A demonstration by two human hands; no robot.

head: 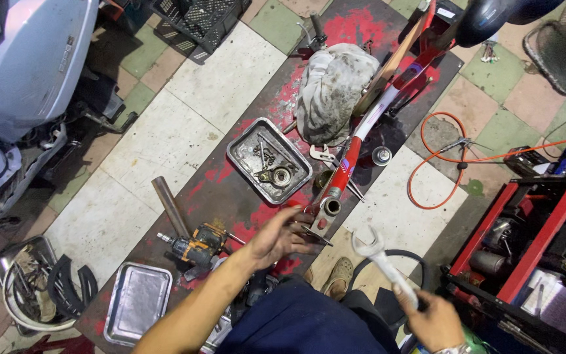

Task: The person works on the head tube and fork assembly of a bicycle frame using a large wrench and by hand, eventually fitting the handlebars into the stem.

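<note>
Beside the red frame [348, 157], left hand [276, 237] seemingly open; right hand [435, 321] grips wrench [382, 262].

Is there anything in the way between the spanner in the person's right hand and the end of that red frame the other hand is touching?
Nothing visible. The right hand holds the spanner up, its open jaw toward the red frame; only bare floor lies between. The left hand touches the frame's end from the opposite side.

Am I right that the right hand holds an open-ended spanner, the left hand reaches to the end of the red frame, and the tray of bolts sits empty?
Not quite. The head view shows the metal tray holds bolts and a round bearing-like part, so it is not empty. The rest stands: the right hand holds the spanner, and the left hand reaches to the end of the red frame.
</note>
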